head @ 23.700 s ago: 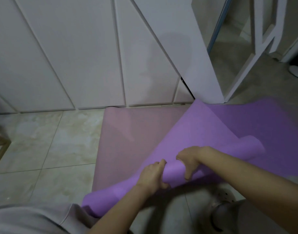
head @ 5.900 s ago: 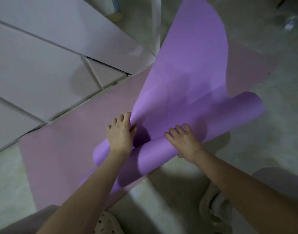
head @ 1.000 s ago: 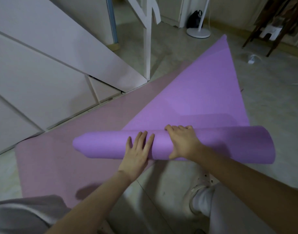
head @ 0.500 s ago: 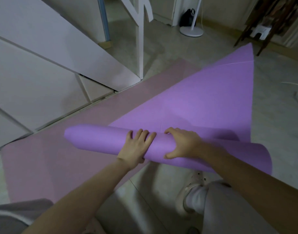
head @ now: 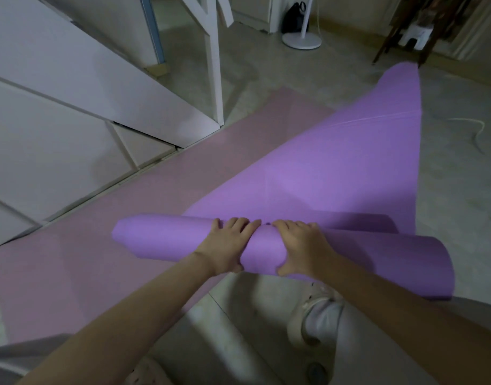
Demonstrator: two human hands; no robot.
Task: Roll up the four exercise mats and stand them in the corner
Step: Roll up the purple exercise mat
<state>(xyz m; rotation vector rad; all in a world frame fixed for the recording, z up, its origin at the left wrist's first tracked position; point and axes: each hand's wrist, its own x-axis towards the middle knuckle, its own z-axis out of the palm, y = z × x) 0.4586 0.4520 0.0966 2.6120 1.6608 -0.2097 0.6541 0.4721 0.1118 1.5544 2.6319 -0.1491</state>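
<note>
A purple exercise mat point(head: 336, 168) is partly rolled; its rolled part lies crosswise in front of me, and the unrolled part stretches away to the upper right, its far corner lifted. My left hand point(head: 227, 247) grips the roll near its middle, fingers over the top and thumb underneath. My right hand point(head: 302, 247) grips the roll right beside it in the same way. Under the purple mat a pink exercise mat point(head: 105, 245) lies flat on the tiled floor, running from lower left to upper right.
White cabinet panels point(head: 58, 115) line the left side, with a white frame point(head: 215, 65) past them. A white stand base point(head: 301, 40) and dark wooden legs point(head: 397, 29) are at the far end. A thin cord point(head: 477, 129) lies on the floor at right. My shoe point(head: 313, 320) is below the roll.
Both hands have shifted closer together on the roll and curled round it, turning it further. The mat's far corner has swung right.
</note>
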